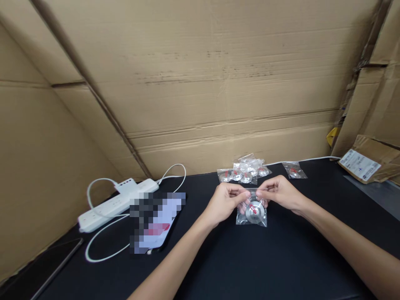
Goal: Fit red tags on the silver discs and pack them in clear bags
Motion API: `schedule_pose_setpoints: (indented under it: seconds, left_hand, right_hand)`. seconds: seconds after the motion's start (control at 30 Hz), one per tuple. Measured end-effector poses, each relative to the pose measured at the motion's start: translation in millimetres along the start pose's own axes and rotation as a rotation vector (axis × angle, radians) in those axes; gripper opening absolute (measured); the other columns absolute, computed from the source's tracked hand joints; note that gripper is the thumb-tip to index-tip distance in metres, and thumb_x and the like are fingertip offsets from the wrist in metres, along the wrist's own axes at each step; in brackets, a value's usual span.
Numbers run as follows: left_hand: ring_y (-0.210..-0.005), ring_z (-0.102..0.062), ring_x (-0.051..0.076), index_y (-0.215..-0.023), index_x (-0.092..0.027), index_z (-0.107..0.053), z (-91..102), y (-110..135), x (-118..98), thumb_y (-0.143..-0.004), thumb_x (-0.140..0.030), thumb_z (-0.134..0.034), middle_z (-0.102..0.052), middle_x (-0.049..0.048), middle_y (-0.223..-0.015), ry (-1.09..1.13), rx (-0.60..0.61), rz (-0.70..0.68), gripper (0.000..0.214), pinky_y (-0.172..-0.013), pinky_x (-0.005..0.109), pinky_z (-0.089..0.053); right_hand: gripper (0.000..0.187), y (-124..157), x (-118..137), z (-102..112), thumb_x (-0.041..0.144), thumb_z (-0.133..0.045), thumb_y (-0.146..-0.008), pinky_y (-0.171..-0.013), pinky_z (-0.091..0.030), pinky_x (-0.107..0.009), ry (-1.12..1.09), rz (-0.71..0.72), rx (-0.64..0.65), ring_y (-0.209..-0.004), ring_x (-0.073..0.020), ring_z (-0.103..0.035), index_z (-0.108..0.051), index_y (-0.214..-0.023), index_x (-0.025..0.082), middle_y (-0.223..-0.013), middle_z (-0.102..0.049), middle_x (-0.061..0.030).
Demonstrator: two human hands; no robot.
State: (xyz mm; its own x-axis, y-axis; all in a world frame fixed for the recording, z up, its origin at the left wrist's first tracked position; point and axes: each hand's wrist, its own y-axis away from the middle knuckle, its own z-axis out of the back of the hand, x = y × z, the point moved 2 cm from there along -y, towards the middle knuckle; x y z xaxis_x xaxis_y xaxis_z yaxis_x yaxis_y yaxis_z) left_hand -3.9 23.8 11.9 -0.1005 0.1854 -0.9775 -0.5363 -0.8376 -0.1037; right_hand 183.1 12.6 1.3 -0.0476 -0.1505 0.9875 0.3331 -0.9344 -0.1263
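Observation:
Between my two hands is a clear plastic bag (242,219) with a round silver metal disc (259,215) inside, a small red piece (253,209) at its middle. My left hand (224,201) pinches the bag's upper left edge between thumb and fingers. On the upper right edge, my right hand (279,192) pinches it the same way. The bag hangs upright, close above the black table. Just behind my hands lies a heap of similar bagged discs (246,176), partly overlapping. Another bagged disc (294,171) lies apart, to the right of the heap.
On the left, a white power strip (106,210) with looping white cables (86,250) lies beside a phone-like device (162,233), its screen pixelated. A dark flat device (46,266) is at the lower left. Cardboard walls (218,83) enclose the black table (250,266). A labelled brown package (365,160) stands right.

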Motion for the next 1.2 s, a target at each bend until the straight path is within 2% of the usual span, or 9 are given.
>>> schedule_pose_setpoints:
  seconds: [0.2, 0.4, 0.63, 0.8, 0.87, 0.97, 1.07, 1.2]
  left_hand:
    - [-0.051, -0.062, 0.013, -0.072, -0.013, -0.073, 7.6, 0, -3, -0.079, -0.04, -0.07, -0.071, 0.0068, -0.065, -0.011, 0.043, 0.034, 0.028, -0.052, 0.024, -0.051]
    - [-0.054, -0.063, 0.013, -0.074, -0.014, -0.074, 14.0, -1, -1, -0.081, -0.039, -0.069, -0.073, 0.0093, -0.07, -0.021, 0.0, 0.035, 0.027, -0.054, 0.025, -0.052]
    - [-0.065, -0.068, 0.015, -0.088, -0.013, -0.074, 20.9, 1, 2, -0.083, -0.036, -0.068, -0.074, 0.0113, -0.085, 0.061, 0.131, 0.093, 0.024, -0.064, 0.028, -0.055]
    - [-0.066, -0.068, 0.016, -0.085, -0.01, -0.072, 25.1, -1, 3, -0.082, -0.033, -0.07, -0.072, 0.011, -0.083, 0.163, 0.032, 0.043, 0.024, -0.067, 0.03, -0.057]
    - [-0.065, -0.068, 0.015, -0.087, -0.01, -0.072, 27.0, -2, 4, -0.081, -0.033, -0.071, -0.072, 0.0118, -0.087, 0.203, -0.023, 0.019, 0.024, -0.068, 0.031, -0.057]
    - [-0.071, -0.069, 0.017, -0.093, -0.009, -0.071, 29.0, -3, 5, -0.081, -0.033, -0.072, -0.072, 0.0134, -0.093, 0.257, -0.085, 0.008, 0.027, -0.071, 0.031, -0.057]
    - [-0.074, -0.069, 0.018, -0.097, -0.009, -0.07, 27.6, -3, 6, -0.082, -0.035, -0.071, -0.072, 0.0142, -0.093, 0.268, -0.077, 0.016, 0.03, -0.072, 0.032, -0.057]
    - [-0.072, -0.069, 0.018, -0.101, -0.008, -0.068, 24.0, -3, 6, -0.082, -0.035, -0.071, -0.071, 0.0141, -0.094, 0.258, -0.071, 0.03, 0.033, -0.07, 0.031, -0.057]
  right_hand:
    - [0.024, 0, -2, 1, 0.039, -0.081, -0.068, -0.051, -0.052, -0.029, -0.028, -0.025, -0.018, -0.05, -0.014, -0.062, -0.075, -0.07, 0.016, -0.063, -0.069, -0.0046]
    - [0.025, 0, 2, 3, 0.039, -0.081, -0.069, -0.059, -0.059, -0.035, -0.097, -0.044, -0.03, -0.056, -0.017, -0.067, -0.074, -0.072, 0.015, -0.067, -0.07, -0.0065]
    - [0.027, -2, -4, 5, 0.038, -0.081, -0.069, -0.063, -0.06, -0.035, -0.109, -0.061, -0.049, -0.058, -0.0169, -0.067, -0.074, -0.078, 0.013, -0.067, -0.07, -0.0065]
    - [0.032, -1, -2, 6, 0.032, -0.081, -0.071, -0.071, -0.06, -0.032, -0.205, -0.128, -0.035, -0.071, -0.0167, -0.069, -0.07, -0.096, 0.013, -0.079, -0.072, -0.0074]
    - [0.033, 0, -3, 2, 0.032, -0.08, -0.073, -0.073, -0.06, -0.034, -0.245, -0.157, 0.007, -0.074, -0.0175, -0.07, -0.068, -0.098, 0.013, -0.085, -0.072, -0.0084]
    - [0.032, 1, -7, -5, 0.033, -0.078, -0.076, -0.075, -0.059, -0.036, -0.276, -0.171, 0.087, -0.075, -0.0199, -0.071, -0.065, -0.097, 0.012, -0.081, -0.071, -0.0082]
    - [0.03, 0, -13, -9, 0.034, -0.076, -0.078, -0.071, -0.059, -0.033, -0.27, -0.158, 0.105, -0.071, -0.0202, -0.072, -0.064, -0.094, 0.011, -0.072, -0.07, -0.0073]
    - [0.028, -2, -15, -6, 0.033, -0.076, -0.078, -0.066, -0.058, -0.03, -0.26, -0.154, 0.06, -0.066, -0.0185, -0.071, -0.063, -0.089, 0.011, -0.069, -0.069, -0.0072]
